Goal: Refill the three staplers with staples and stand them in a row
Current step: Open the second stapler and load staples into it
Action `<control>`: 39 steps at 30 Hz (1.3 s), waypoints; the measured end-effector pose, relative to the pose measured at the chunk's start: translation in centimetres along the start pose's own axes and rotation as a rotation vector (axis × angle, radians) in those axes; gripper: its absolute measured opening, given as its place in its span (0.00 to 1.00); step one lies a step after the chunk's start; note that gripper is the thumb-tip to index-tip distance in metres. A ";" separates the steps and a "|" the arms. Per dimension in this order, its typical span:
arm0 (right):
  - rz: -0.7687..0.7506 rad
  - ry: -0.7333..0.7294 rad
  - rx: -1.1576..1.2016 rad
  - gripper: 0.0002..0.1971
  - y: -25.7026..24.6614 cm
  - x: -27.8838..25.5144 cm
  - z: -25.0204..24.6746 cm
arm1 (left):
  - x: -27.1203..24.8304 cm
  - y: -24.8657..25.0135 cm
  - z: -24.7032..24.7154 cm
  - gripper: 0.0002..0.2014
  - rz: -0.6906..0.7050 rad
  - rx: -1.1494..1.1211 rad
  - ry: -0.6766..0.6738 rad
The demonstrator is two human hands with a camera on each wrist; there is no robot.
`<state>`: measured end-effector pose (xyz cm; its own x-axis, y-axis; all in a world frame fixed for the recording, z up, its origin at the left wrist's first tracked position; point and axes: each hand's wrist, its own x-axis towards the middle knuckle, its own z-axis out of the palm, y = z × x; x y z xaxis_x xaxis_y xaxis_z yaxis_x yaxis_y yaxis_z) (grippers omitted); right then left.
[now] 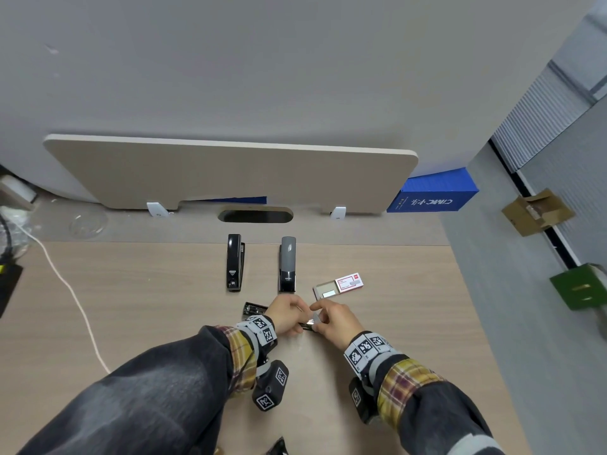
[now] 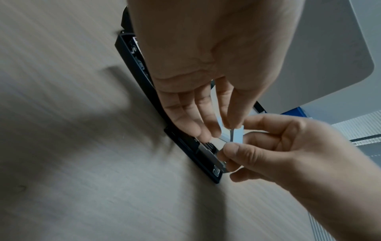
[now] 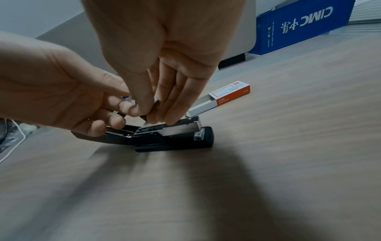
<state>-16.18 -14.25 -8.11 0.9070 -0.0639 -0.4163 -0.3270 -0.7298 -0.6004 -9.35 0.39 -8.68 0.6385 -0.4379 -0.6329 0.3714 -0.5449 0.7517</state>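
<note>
Two staplers stand upright at the back of the desk: a black one point(image 1: 235, 262) and a grey one point(image 1: 288, 264). The third stapler point(image 1: 253, 309) point(image 3: 175, 137) point(image 2: 198, 153) is black and lies flat, swung open, with its metal channel facing up. My left hand point(image 1: 303, 318) point(image 2: 230, 125) and right hand point(image 1: 317, 323) point(image 3: 150, 114) meet just above that channel. Together they pinch a short silver staple strip point(image 2: 233, 133) point(image 1: 316, 318) by their fingertips. The open staple box point(image 1: 340, 285) point(image 3: 226, 94) lies just behind my right hand.
A beige divider panel point(image 1: 230, 172) closes off the back of the desk, with a cable slot point(image 1: 255, 215) in front of it. A blue box point(image 1: 433, 195) stands at the back right. A white cable point(image 1: 65, 284) runs down the left side. The desk edge point(image 1: 466, 290) drops off on the right.
</note>
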 end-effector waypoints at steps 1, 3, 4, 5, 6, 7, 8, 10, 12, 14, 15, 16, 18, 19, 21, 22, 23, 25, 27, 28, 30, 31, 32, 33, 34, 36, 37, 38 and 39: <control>-0.002 -0.009 -0.005 0.16 -0.1 0.0 0.0 | 0.0 0.0 0.0 0.07 0.004 0.009 0.004; -0.015 -0.020 -0.020 0.15 -0.1 0.1 -0.1 | 0.0 -0.1 0.2 0.08 0.001 0.025 0.007; -0.017 -0.023 -0.022 0.15 -0.2 0.2 -0.1 | 0.1 -0.1 0.2 0.08 0.000 0.028 0.009; -0.014 -0.024 -0.023 0.15 -0.2 0.2 -0.1 | 0.1 -0.1 0.3 0.08 0.000 0.029 0.012; -0.011 -0.021 -0.024 0.15 -0.3 0.3 -0.2 | 0.1 -0.1 0.3 0.09 -0.002 0.033 0.018; -0.006 -0.012 -0.028 0.14 -0.3 0.3 -0.2 | 0.1 -0.1 0.3 0.09 -0.006 0.038 0.023; 0.000 0.003 -0.032 0.14 -0.3 0.4 -0.2 | 0.2 -0.2 0.3 0.09 -0.013 0.039 0.028; 0.014 0.047 -0.042 0.11 -0.4 0.5 -0.2 | 0.3 -0.2 0.2 0.09 -0.038 0.024 0.037; 0.010 0.084 -0.087 0.08 -0.4 0.5 -0.2 | 0.4 -0.3 0.2 0.08 -0.060 0.017 0.045; -0.008 0.117 -0.172 0.08 -0.5 0.4 -0.3 | 0.4 -0.4 0.2 0.07 -0.065 0.012 0.054; -0.018 0.135 -0.210 0.08 -0.5 0.3 -0.3 | 0.4 -0.5 0.1 0.06 -0.063 0.006 0.066; -0.027 0.154 -0.238 0.07 -0.3 0.3 -0.4 | 0.4 -0.6 0.0 0.05 -0.063 0.005 0.085; -0.040 0.169 -0.281 0.06 0.2 0.4 -0.3 | 0.4 -0.9 -0.4 0.06 -0.066 0.013 0.129; -0.039 0.163 -0.300 0.06 0.5 0.4 -0.2 | 0.5 -1.2 -0.7 0.08 -0.071 0.022 0.145; -0.036 0.140 -0.329 0.06 0.7 0.6 0.3 | 0.5 -1.7 -1.3 0.10 -0.088 0.044 0.151; -0.040 0.130 -0.341 0.06 0.8 0.7 0.5 | 0.5 -2.0 -1.5 0.09 -0.096 0.055 0.145; -0.045 0.124 -0.350 0.06 0.7 0.8 0.7 | 0.5 -2.1 -1.7 0.09 -0.099 0.065 0.132; -0.059 0.110 -0.371 0.06 0.5 1.0 1.1 | 0.5 -2.1 -1.8 0.08 -0.095 0.079 0.098; -0.067 0.099 -0.394 0.07 0.4 1.2 1.4 | 0.5 -2.0 -1.7 0.09 -0.091 0.086 0.074; -0.067 0.099 -0.398 0.07 0.3 1.2 1.5 | 0.6 -1.9 -1.6 0.09 -0.091 0.088 0.070; -0.067 0.104 -0.396 0.07 0.3 1.5 1.4 | 0.6 -2.0 -1.4 0.08 -0.091 0.089 0.068; -0.068 0.106 -0.395 0.07 0.3 1.6 1.4 | 0.7 -2.1 -1.4 0.08 -0.090 0.091 0.066; -0.070 0.106 -0.395 0.07 0.3 1.7 1.3 | 0.7 -2.2 -1.4 0.08 -0.090 0.094 0.064; -0.073 0.102 -0.398 0.06 0.4 1.8 1.2 | 0.7 -2.2 -1.4 0.08 -0.090 0.098 0.062; -0.079 0.093 -0.403 0.06 0.4 1.8 1.1 | 0.7 -2.2 -1.4 0.08 -0.089 0.102 0.062; -0.091 0.071 -0.413 0.06 0.4 1.9 1.0 | 0.8 -2.1 -1.4 0.08 -0.088 0.107 0.060; -0.096 0.067 -0.416 0.06 0.4 1.9 0.9 | 0.8 -2.1 -1.3 0.08 -0.090 0.109 0.059; -0.102 0.068 -0.418 0.06 0.4 2.0 0.9 | 0.8 -2.0 -1.3 0.08 -0.091 0.110 0.059; -0.108 0.073 -0.419 0.06 0.3 2.0 0.8 | 0.8 -2.0 -1.3 0.08 -0.090 0.112 0.060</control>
<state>-14.65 -14.05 -9.73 0.9513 -0.0089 -0.3083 -0.1070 -0.9470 -0.3030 -8.68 2.06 -10.48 0.6461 -0.3419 -0.6824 0.3540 -0.6578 0.6648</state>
